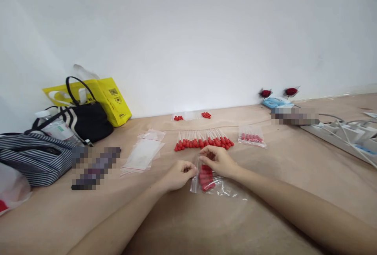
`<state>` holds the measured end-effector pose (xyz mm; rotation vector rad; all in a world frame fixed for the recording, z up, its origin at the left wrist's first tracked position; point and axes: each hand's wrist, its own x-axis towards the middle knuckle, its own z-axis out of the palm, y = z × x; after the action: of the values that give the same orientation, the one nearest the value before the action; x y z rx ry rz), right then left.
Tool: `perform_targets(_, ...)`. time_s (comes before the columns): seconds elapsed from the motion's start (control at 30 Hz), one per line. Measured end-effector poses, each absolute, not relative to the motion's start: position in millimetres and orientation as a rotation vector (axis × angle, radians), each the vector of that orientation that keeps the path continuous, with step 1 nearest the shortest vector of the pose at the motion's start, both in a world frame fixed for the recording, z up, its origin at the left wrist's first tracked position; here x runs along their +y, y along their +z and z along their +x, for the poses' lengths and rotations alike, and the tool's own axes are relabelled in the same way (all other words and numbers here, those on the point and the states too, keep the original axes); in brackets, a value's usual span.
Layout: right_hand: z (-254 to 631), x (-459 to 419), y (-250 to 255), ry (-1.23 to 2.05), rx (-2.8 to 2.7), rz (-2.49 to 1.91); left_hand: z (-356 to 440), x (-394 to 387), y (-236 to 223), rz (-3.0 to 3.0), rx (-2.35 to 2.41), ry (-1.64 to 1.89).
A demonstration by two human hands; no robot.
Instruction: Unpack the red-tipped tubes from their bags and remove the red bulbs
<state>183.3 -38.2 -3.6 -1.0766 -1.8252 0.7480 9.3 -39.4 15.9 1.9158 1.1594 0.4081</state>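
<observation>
A clear zip bag (218, 189) lies on the table in front of me with several red-tipped sticks (206, 177) inside it. My left hand (183, 174) pinches the bag's left edge, where the zip strip runs. At the upper corner of that same edge, my right hand (216, 160) has its fingers closed on the plastic. Just beyond the hands lies a row of loose red-tipped sticks (203, 140), red ends toward me. Flat empty zip bags (144, 151) are stacked to the left. A filled zip bag (251, 137) rests to the right of the row.
Small bags with red pieces (206, 115) lie by the wall. On the left are a yellow bag (119, 105), a black handbag (94, 123), a striped pouch (44, 160) and a bottle (59, 129). A power strip (338, 137) with cables and two dark red flowers (291, 91) are on the right.
</observation>
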Motion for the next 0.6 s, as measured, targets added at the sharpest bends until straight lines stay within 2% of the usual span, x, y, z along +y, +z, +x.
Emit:
perform_targets(0.17, 190.5, -50.3, -3.2, 0.397, -2.07, -0.926, 8.1, -40.0, 12.0, 1.904, 1.153, 0.457)
perform_targets(0.33, 190.0, -47.3, 3.1, 0.254, -2.332, -0.924, 7.3, -38.4, -2.2, 2.033, 1.212, 0.498)
perform_targets(0.47, 192.6, -42.0, 3.8, 0.391, -2.33, -0.932, 6.8, -37.4, -4.8, 2.074, 1.181, 0.517)
perform_targets(0.6, 193.7, -34.3, -3.0, 0.822, -2.081, -0.947, 7.5, -38.1, 3.7, 1.981, 1.069, 0.531)
